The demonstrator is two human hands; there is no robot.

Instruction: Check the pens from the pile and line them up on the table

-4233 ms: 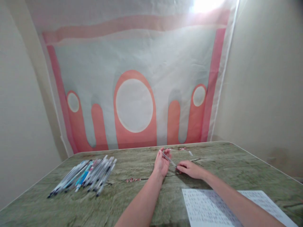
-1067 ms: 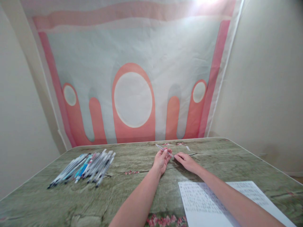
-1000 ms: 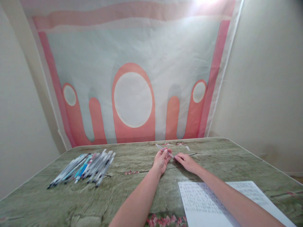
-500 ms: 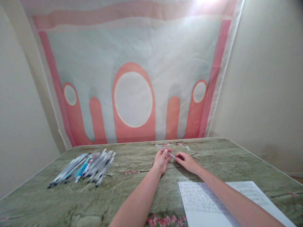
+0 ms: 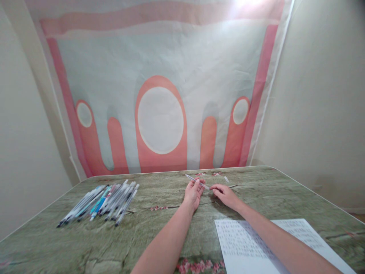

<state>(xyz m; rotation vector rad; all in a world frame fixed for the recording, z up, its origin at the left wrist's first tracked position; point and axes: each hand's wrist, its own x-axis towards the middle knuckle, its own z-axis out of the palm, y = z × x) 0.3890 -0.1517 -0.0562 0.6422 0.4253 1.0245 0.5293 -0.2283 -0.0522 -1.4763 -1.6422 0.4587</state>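
A slim clear pen lies slantwise across the fingers of my left hand, pinched under the thumb. Its narrow tip points up and to the left, past the hand. My right hand is at the pen's lower right end, index fingertip at or just touching it. The thumb of that hand sits a little lower, apart from the pen. Beyond the hands, a small clear piece that looks like a pen cap lies on the table.
A spread pile of pens, mostly clear with dark ends and some blue ones, lies at left. Under my right forearm is a white sheet with rows of small marks. The wood-patterned table meets a printed hanging cloth behind.
The pen has shifted slightly left within my left hand. My right thumb has come off its end, while the right index fingertip stays beside it.
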